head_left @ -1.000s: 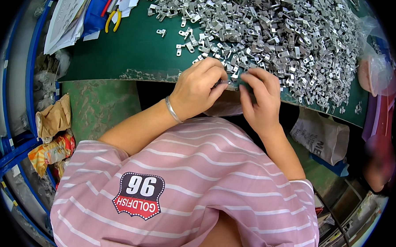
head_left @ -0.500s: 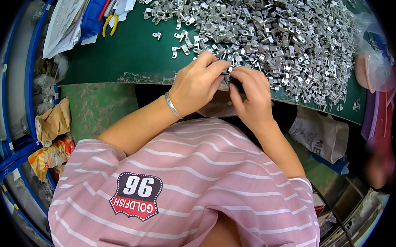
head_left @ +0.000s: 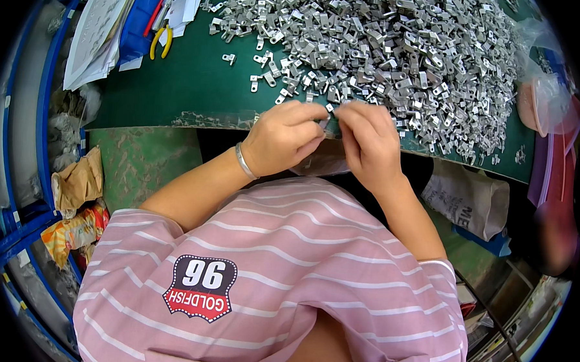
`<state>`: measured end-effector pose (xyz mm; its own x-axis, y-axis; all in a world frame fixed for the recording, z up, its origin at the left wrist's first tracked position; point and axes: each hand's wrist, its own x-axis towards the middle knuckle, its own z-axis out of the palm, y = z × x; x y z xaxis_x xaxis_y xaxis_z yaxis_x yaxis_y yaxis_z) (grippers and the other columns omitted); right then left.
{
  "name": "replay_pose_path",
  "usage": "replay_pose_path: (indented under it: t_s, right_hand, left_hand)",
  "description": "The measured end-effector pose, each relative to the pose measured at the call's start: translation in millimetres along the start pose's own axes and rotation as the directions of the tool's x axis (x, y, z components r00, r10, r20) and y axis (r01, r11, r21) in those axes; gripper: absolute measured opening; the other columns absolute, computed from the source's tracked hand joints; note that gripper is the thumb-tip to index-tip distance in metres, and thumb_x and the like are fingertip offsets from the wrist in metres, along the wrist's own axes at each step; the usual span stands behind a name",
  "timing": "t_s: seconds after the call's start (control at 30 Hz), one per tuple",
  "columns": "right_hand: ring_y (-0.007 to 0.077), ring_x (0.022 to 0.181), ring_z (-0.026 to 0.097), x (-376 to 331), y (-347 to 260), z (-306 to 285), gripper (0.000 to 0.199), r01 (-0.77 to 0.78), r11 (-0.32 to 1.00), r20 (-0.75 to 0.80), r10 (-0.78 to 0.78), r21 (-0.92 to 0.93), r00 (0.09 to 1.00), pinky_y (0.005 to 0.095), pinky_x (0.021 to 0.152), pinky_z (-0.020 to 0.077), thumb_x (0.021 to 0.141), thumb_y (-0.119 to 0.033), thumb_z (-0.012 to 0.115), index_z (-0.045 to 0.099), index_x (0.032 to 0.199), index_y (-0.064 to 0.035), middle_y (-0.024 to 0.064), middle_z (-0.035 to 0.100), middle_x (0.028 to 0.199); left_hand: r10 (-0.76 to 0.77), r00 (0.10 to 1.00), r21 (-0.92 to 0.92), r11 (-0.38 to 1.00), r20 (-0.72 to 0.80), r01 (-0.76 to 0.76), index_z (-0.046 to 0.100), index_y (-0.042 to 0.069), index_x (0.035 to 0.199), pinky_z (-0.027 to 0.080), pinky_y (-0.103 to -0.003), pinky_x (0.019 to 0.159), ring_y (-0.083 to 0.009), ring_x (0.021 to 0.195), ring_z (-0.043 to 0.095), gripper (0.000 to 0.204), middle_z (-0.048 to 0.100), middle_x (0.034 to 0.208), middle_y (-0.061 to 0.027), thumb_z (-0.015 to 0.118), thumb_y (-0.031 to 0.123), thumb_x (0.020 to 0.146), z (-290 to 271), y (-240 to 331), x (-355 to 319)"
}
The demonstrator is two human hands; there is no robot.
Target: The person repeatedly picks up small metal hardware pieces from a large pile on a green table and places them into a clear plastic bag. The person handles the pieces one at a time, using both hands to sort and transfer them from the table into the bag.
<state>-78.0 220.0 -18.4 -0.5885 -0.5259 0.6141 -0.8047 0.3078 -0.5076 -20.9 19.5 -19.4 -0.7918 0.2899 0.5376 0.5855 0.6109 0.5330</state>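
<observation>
A big heap of small silver metal brackets (head_left: 399, 56), each bent and with holes, covers much of the green table. At its near edge my left hand (head_left: 282, 136) is closed, thumb and fingers pinching a small metal bracket (head_left: 324, 122); a metal bangle (head_left: 244, 161) circles that wrist. Just to the right, my right hand (head_left: 374, 144) has its fingers drawn together, the tips against the nearest brackets. What the right fingertips hold, if anything, is too small to make out. A few loose brackets (head_left: 262, 81) lie left of the heap.
Yellow-handled pliers (head_left: 161, 43), a blue bin (head_left: 136, 25) and papers (head_left: 96, 33) lie at the far left. A pink container (head_left: 531, 106) with clear plastic stands at the right edge. Blue shelving (head_left: 44, 105) rises on the left; a whitish sack (head_left: 467, 195) sits below the table.
My hands were nearly touching fingertip to fingertip; now they are slightly apart. My left hand has come lower with its fingers more curled, and a bracket shows in its pinch.
</observation>
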Motion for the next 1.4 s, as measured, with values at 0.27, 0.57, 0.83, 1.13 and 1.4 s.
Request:
replay_pose_path:
  t_s: [0.27, 0.57, 0.83, 1.13, 1.4]
  right_hand:
    - [0.0302, 0.084, 0.065, 1.9, 3.9, 3.0, 0.021, -0.067, 0.997, -0.011, 0.067, -0.043, 0.998, 0.0382, 0.074, 0.0529, 0.075, 0.005, 0.07, 0.069, 0.095, -0.0032, 0.0103, 0.068, 0.103]
    - [0.0324, 0.083, 0.068, -14.2, -17.7, -18.0, 0.016, -0.347, 0.877, 0.141, 0.318, 0.333, 0.938, 0.0347, 0.074, 0.0564, 0.081, 0.012, 0.064, 0.067, 0.093, 0.0019, 0.0172, 0.067, 0.1]
    - [0.0341, 0.094, 0.064, -1.3, 0.5, -3.8, 0.025, -0.163, 0.972, 0.015, 0.167, -0.168, 0.986, 0.0418, 0.079, 0.0526, 0.081, 0.003, 0.072, 0.064, 0.105, -0.0022, 0.0139, 0.066, 0.102]
    - [0.0336, 0.092, 0.063, -2.7, 2.5, -10.2, 0.027, -0.093, 0.995, 0.055, 0.09, 0.044, 0.994, 0.0418, 0.079, 0.0511, 0.078, 0.006, 0.07, 0.064, 0.104, -0.0023, 0.0137, 0.068, 0.102]
    - [0.0346, 0.091, 0.062, 3.5, 4.1, -2.9, 0.03, -0.095, 0.992, 0.045, 0.099, -0.084, 0.994, 0.0435, 0.079, 0.0506, 0.079, 0.006, 0.07, 0.063, 0.107, -0.0025, 0.013, 0.067, 0.1]
  left_hand:
    - [-0.032, 0.999, 0.026, 0.999, -0.029, 0.033, 0.071, 0.005, 0.091, 0.055, -0.034, 0.071, -0.0265, 0.083, 0.068, 0.023, 0.07, 0.099, -0.0088, 0.08, -0.001, 0.072, 0.4, 0.7, -5.5]
    - [0.001, 0.999, -0.085, 0.996, 0.04, 0.003, 0.071, 0.003, 0.097, 0.054, -0.039, 0.074, -0.0297, 0.081, 0.066, 0.023, 0.068, 0.099, -0.0112, 0.077, 0.0, 0.075, -6.7, 7.2, -7.3]
    - [-0.163, 0.986, 0.122, 0.978, -0.044, 0.167, 0.068, 0.002, 0.098, 0.053, -0.041, 0.075, -0.0324, 0.085, 0.064, 0.023, 0.065, 0.1, -0.0124, 0.078, 0.0, 0.077, 7.8, 3.6, 18.0]
    - [-0.049, 0.992, -0.065, 0.997, -0.116, 0.042, 0.068, 0.004, 0.091, 0.052, -0.038, 0.073, -0.0287, 0.082, 0.066, 0.025, 0.068, 0.091, -0.0099, 0.076, -0.006, 0.07, 5.0, 0.5, 10.2]
    - [-0.092, 0.993, 0.003, 0.996, -0.071, 0.093, 0.07, 0.003, 0.101, 0.053, -0.037, 0.074, -0.0305, 0.083, 0.064, 0.027, 0.066, 0.1, -0.0123, 0.076, -0.001, 0.074, 1.5, 9.1, 5.3]
